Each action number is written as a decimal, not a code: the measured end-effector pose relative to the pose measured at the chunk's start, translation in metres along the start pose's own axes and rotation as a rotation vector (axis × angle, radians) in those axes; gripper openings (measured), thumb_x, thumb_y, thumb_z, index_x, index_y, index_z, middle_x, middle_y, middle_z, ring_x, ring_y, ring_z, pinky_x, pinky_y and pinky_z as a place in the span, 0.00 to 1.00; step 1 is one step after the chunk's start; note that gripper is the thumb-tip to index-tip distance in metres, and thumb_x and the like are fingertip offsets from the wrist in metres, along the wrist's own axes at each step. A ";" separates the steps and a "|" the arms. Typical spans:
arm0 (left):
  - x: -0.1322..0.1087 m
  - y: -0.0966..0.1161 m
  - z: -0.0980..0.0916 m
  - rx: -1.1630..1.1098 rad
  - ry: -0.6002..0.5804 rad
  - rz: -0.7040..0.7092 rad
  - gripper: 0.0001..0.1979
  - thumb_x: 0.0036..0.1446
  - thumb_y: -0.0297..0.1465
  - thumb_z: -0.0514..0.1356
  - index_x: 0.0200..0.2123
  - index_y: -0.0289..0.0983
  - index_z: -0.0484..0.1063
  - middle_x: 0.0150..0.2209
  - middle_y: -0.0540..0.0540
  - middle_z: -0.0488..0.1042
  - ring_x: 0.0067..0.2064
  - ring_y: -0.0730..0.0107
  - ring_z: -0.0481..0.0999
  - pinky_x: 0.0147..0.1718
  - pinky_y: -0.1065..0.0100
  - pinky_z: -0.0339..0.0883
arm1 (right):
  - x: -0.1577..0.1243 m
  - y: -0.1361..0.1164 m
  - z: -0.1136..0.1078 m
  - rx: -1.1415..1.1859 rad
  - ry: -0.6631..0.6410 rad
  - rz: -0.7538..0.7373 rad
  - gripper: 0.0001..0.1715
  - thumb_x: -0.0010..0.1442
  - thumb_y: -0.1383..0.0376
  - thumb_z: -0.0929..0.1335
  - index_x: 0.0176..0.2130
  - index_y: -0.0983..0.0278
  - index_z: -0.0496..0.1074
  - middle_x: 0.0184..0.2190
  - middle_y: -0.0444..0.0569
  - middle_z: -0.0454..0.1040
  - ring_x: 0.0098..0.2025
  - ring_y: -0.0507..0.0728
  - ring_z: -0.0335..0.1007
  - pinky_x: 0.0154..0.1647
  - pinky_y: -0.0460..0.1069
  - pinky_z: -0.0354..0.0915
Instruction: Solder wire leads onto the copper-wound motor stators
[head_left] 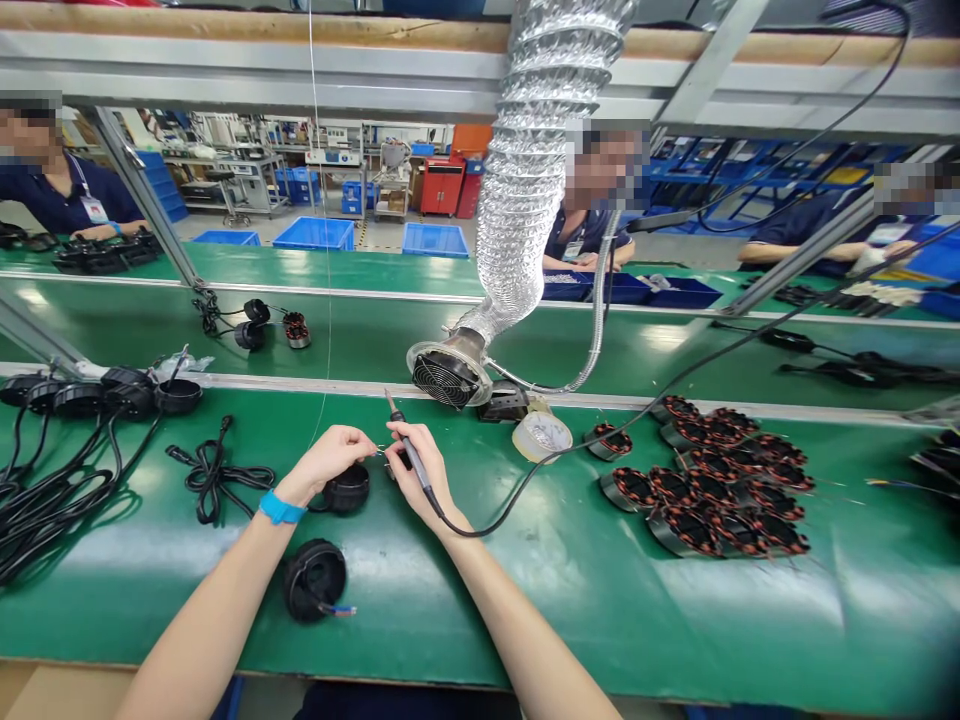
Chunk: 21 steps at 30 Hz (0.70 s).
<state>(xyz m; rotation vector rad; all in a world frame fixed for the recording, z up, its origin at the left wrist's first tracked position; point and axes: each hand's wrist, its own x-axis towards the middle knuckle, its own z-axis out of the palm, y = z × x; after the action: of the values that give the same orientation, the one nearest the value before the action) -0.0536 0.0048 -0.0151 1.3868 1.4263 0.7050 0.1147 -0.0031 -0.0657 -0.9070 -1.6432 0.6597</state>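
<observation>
My right hand (416,470) is wrapped round a soldering iron (412,455), its tip pointing up and away. The thumb and fingertips of that hand also meet near some thin wires (381,450). On the other side of those wires, my left hand (337,460), with a blue band at the wrist, pinches their ends. Just under the left hand sits a round black housing (347,490), partly hidden by it. Closer to me, a second black housing (315,580) lies tilted, with coloured leads (341,610) coming out of it.
Copper-wound stators (712,480) crowd the right side. Black cables (67,480) and housings (127,393) lie at left, beside a coiled cord (225,470). A fume duct (525,180) with a fan (450,375) hangs ahead, near a tape roll (542,435). Co-workers sit across the bench.
</observation>
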 end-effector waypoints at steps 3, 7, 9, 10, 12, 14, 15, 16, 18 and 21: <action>-0.001 0.000 0.000 -0.012 -0.014 -0.010 0.13 0.44 0.39 0.62 0.24 0.33 0.73 0.20 0.54 0.63 0.22 0.77 0.55 0.22 0.71 0.46 | 0.002 0.002 0.001 0.015 -0.001 0.036 0.22 0.57 0.73 0.65 0.50 0.59 0.70 0.39 0.46 0.67 0.36 0.51 0.72 0.44 0.48 0.70; -0.003 0.001 0.001 -0.009 -0.031 0.011 0.12 0.45 0.38 0.62 0.24 0.33 0.72 0.20 0.54 0.63 0.22 0.77 0.55 0.22 0.71 0.46 | 0.003 0.004 0.003 0.034 -0.012 0.044 0.22 0.57 0.73 0.65 0.51 0.59 0.70 0.41 0.46 0.66 0.33 0.49 0.71 0.44 0.47 0.70; -0.004 0.002 0.001 0.003 -0.031 0.026 0.12 0.45 0.38 0.62 0.23 0.33 0.72 0.19 0.54 0.62 0.22 0.77 0.54 0.23 0.71 0.46 | 0.001 0.004 0.003 0.036 -0.011 0.050 0.22 0.58 0.73 0.65 0.51 0.59 0.70 0.42 0.47 0.66 0.32 0.48 0.71 0.44 0.47 0.70; -0.004 0.002 0.001 0.007 -0.030 0.029 0.13 0.45 0.39 0.61 0.24 0.33 0.72 0.18 0.55 0.61 0.22 0.77 0.54 0.23 0.71 0.47 | 0.000 0.004 0.002 0.033 -0.006 0.050 0.22 0.58 0.73 0.65 0.52 0.59 0.70 0.43 0.47 0.66 0.32 0.48 0.71 0.45 0.48 0.70; -0.004 0.002 0.001 0.011 -0.028 0.030 0.13 0.45 0.39 0.62 0.24 0.33 0.73 0.18 0.55 0.61 0.22 0.77 0.54 0.23 0.70 0.47 | -0.002 0.001 -0.001 0.021 0.022 0.043 0.21 0.60 0.71 0.65 0.52 0.59 0.71 0.42 0.47 0.67 0.35 0.50 0.72 0.46 0.48 0.70; -0.003 0.002 0.001 0.009 -0.028 0.023 0.13 0.45 0.39 0.62 0.24 0.33 0.73 0.18 0.55 0.61 0.22 0.76 0.54 0.23 0.70 0.47 | -0.005 -0.003 -0.005 0.018 0.067 0.046 0.17 0.62 0.68 0.65 0.51 0.59 0.72 0.40 0.48 0.70 0.39 0.52 0.73 0.46 0.49 0.70; -0.003 0.001 0.001 0.007 -0.029 0.019 0.13 0.45 0.40 0.62 0.24 0.33 0.73 0.18 0.55 0.61 0.22 0.76 0.54 0.23 0.71 0.47 | -0.007 -0.005 -0.007 0.019 0.095 0.056 0.16 0.63 0.67 0.65 0.50 0.59 0.73 0.39 0.48 0.72 0.39 0.53 0.73 0.44 0.49 0.71; -0.003 0.001 0.001 0.006 -0.028 0.016 0.13 0.45 0.40 0.62 0.24 0.33 0.73 0.18 0.55 0.62 0.22 0.76 0.55 0.23 0.71 0.47 | -0.009 -0.007 -0.010 0.016 0.128 0.069 0.14 0.64 0.65 0.65 0.49 0.60 0.73 0.38 0.49 0.74 0.38 0.54 0.74 0.42 0.49 0.71; -0.002 0.000 0.000 0.001 -0.027 0.010 0.13 0.44 0.40 0.62 0.24 0.33 0.73 0.19 0.54 0.64 0.22 0.76 0.56 0.22 0.71 0.47 | -0.013 -0.011 -0.015 -0.008 0.204 0.085 0.12 0.64 0.63 0.64 0.45 0.61 0.75 0.37 0.49 0.76 0.35 0.54 0.75 0.39 0.50 0.72; -0.002 -0.003 0.000 -0.013 -0.025 -0.006 0.13 0.44 0.39 0.63 0.24 0.33 0.73 0.20 0.53 0.65 0.22 0.76 0.56 0.21 0.71 0.47 | -0.020 -0.015 -0.020 -0.058 0.280 0.057 0.11 0.64 0.62 0.64 0.37 0.62 0.75 0.33 0.49 0.78 0.33 0.57 0.76 0.36 0.52 0.72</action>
<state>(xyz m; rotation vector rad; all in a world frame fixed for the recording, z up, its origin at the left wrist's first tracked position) -0.0554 0.0028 -0.0173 1.3767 1.4030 0.6898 0.1326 -0.0283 -0.0596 -1.0416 -1.3965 0.5000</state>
